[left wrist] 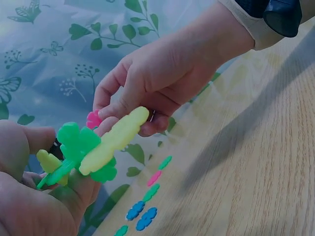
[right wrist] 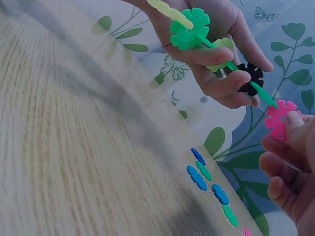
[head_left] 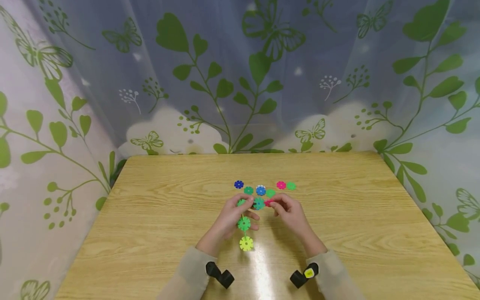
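Above the desk, our left hand gripped the chain of snowflake discs, our right hand pinching a pink disc at its end; misaligned slots might have popped the chain apart.

Counted on the wooden table, just above centre frame: six loose flat plastic snowflake discs — two blue, three green, one pink. Held above the table at centre: one joined chain of plastic discs, with at least five visible pieces. Two hands, two black wrist cameras at bottom centre.
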Demonstrator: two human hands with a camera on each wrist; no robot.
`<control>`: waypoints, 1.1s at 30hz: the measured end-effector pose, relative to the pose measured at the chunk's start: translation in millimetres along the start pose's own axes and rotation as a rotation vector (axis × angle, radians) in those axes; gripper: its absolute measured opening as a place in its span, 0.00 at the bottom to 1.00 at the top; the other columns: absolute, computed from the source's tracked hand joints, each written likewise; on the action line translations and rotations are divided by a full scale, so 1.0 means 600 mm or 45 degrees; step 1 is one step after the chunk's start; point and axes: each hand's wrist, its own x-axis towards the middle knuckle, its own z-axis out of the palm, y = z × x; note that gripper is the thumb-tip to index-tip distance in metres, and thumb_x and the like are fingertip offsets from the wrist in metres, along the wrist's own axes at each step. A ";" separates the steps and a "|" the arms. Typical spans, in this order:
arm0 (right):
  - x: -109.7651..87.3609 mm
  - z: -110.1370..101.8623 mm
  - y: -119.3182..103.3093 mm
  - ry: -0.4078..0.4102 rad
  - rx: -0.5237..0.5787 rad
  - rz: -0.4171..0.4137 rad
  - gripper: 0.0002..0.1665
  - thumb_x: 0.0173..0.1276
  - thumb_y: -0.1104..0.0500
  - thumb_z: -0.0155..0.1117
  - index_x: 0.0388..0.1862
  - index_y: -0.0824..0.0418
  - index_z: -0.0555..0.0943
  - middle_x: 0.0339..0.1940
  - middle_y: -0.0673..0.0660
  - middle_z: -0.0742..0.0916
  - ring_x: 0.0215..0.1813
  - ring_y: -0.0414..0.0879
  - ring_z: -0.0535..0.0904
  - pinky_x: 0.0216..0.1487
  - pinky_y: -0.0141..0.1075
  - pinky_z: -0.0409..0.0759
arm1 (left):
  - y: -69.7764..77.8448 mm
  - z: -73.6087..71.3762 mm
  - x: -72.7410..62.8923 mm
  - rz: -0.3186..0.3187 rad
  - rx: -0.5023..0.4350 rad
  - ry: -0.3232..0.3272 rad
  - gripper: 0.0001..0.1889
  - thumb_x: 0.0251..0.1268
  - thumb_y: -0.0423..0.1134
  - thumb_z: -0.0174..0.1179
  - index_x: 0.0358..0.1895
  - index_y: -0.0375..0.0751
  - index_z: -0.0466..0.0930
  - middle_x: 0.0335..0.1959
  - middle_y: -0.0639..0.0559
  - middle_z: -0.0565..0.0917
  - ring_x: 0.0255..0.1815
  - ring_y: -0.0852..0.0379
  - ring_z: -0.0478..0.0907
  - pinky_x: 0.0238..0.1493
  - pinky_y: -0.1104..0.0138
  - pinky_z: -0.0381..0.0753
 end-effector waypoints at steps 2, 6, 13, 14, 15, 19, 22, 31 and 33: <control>-0.002 0.002 0.000 0.020 -0.009 -0.032 0.02 0.64 0.74 0.57 0.34 0.73 0.78 0.27 0.61 0.82 0.24 0.62 0.74 0.21 0.40 0.78 | 0.002 0.002 -0.002 -0.002 0.017 -0.008 0.22 0.69 0.46 0.53 0.56 0.31 0.66 0.44 0.39 0.74 0.31 0.51 0.81 0.33 0.52 0.85; -0.006 0.012 -0.001 0.113 -0.006 -0.103 0.02 0.62 0.75 0.58 0.32 0.73 0.78 0.27 0.65 0.83 0.23 0.61 0.75 0.20 0.38 0.78 | 0.003 0.007 -0.003 0.014 0.043 -0.015 0.21 0.70 0.45 0.51 0.54 0.31 0.66 0.44 0.38 0.73 0.31 0.52 0.81 0.33 0.51 0.85; -0.013 0.030 0.002 0.279 0.020 -0.239 0.05 0.58 0.79 0.59 0.30 0.74 0.79 0.26 0.66 0.83 0.19 0.59 0.73 0.17 0.35 0.76 | 0.002 0.018 -0.005 0.045 0.057 -0.010 0.19 0.71 0.44 0.49 0.53 0.31 0.64 0.44 0.29 0.73 0.34 0.49 0.80 0.34 0.47 0.83; -0.013 0.031 0.002 0.290 0.023 -0.257 0.05 0.57 0.80 0.59 0.29 0.74 0.79 0.26 0.67 0.82 0.19 0.59 0.73 0.17 0.37 0.77 | 0.002 0.020 -0.005 0.047 0.056 -0.011 0.18 0.72 0.44 0.49 0.53 0.31 0.64 0.43 0.29 0.74 0.35 0.49 0.80 0.34 0.45 0.83; -0.013 0.033 0.003 0.298 0.028 -0.270 0.05 0.57 0.81 0.59 0.29 0.75 0.78 0.26 0.67 0.82 0.19 0.60 0.73 0.18 0.39 0.78 | 0.001 0.021 -0.005 0.049 0.054 -0.013 0.18 0.72 0.44 0.49 0.53 0.31 0.63 0.42 0.30 0.74 0.35 0.49 0.80 0.35 0.44 0.82; -0.013 0.037 0.006 0.312 0.037 -0.295 0.06 0.56 0.82 0.58 0.29 0.75 0.78 0.26 0.67 0.82 0.20 0.60 0.74 0.19 0.43 0.80 | -0.002 0.022 -0.005 0.051 0.055 -0.014 0.18 0.72 0.44 0.49 0.53 0.32 0.63 0.40 0.30 0.75 0.34 0.50 0.80 0.36 0.42 0.81; -0.012 0.038 0.008 0.313 0.020 -0.303 0.06 0.56 0.82 0.58 0.28 0.75 0.78 0.26 0.67 0.82 0.20 0.60 0.75 0.19 0.44 0.80 | -0.003 0.021 -0.003 0.056 0.063 -0.017 0.18 0.72 0.44 0.49 0.53 0.32 0.63 0.39 0.31 0.76 0.34 0.50 0.80 0.35 0.44 0.82; -0.007 0.033 0.002 0.272 -0.031 -0.284 0.05 0.59 0.78 0.59 0.32 0.72 0.78 0.28 0.65 0.83 0.23 0.62 0.76 0.22 0.48 0.81 | -0.002 0.013 -0.001 0.075 0.060 -0.008 0.23 0.68 0.49 0.53 0.55 0.33 0.66 0.46 0.29 0.72 0.34 0.51 0.80 0.36 0.47 0.83; -0.007 0.031 0.002 0.248 -0.032 -0.251 0.05 0.60 0.76 0.59 0.35 0.72 0.78 0.30 0.65 0.83 0.25 0.62 0.77 0.24 0.46 0.82 | -0.001 0.012 -0.001 0.081 0.046 -0.002 0.23 0.66 0.49 0.55 0.54 0.35 0.68 0.48 0.29 0.72 0.34 0.52 0.80 0.36 0.47 0.83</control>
